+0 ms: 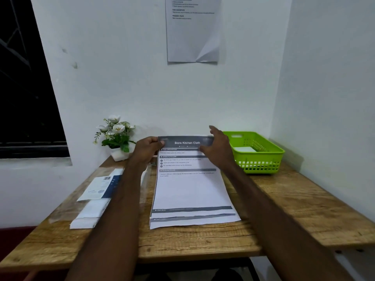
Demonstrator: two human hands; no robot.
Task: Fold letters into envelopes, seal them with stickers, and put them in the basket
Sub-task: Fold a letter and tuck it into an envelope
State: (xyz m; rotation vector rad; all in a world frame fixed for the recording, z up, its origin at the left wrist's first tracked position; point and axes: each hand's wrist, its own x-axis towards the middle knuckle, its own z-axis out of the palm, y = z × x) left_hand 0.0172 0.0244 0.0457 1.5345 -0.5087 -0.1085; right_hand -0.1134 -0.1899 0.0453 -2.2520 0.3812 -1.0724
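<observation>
A small stack of printed letters [190,191] lies in the middle of the wooden table [294,203]; the top sheet is headed "Store Kitchen Cloth". My left hand [145,150] pinches the far left corner of the top sheet. Over the sheet's far right corner my right hand [218,148] is spread with its fingers relaxed, touching or just above the paper. A green plastic basket [261,159] stands at the back right with white envelopes inside. To the left lie white envelopes [91,213] and a clear packet with a printed card [101,187].
A white pot of artificial white flowers [116,136] stands at the back left against the wall. A printed sheet [192,29] hangs on the wall above. The table sits in a corner, with a wall close on the right and a dark window on the left.
</observation>
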